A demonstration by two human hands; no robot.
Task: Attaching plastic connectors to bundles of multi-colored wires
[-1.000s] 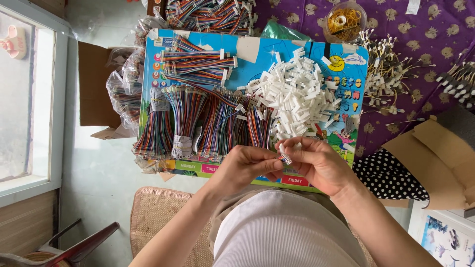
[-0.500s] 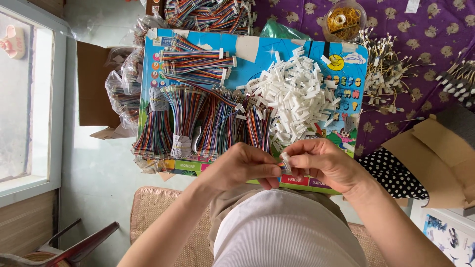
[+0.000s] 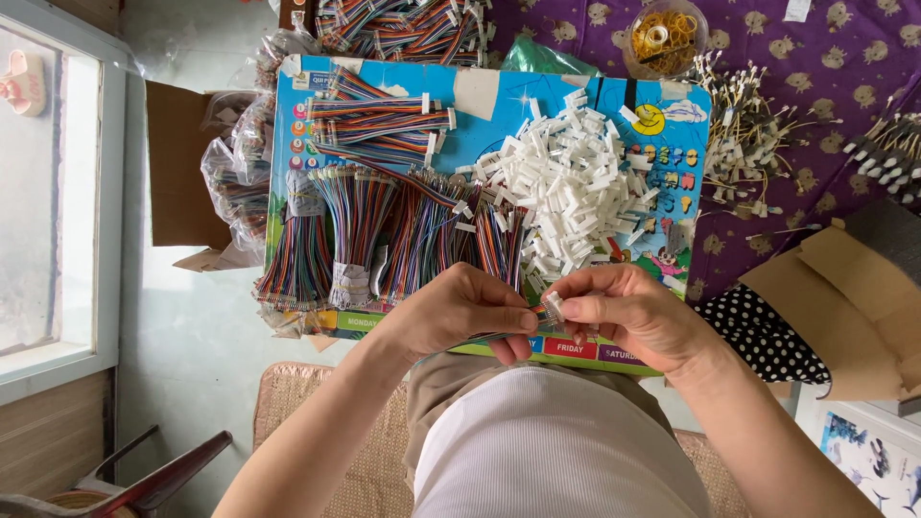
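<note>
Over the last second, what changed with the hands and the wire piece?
Very little. The left hand and right hand drifted slightly toward the person's body and closer together, both still pinching the small white connector with its coloured wires between the fingertips. Nothing was picked up or let go. The pile of white connectors, the coloured wire bundles and the blue board stayed put.

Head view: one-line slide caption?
Left hand and right hand pinch a white connector on multicoloured wires above a colourful board.
</note>
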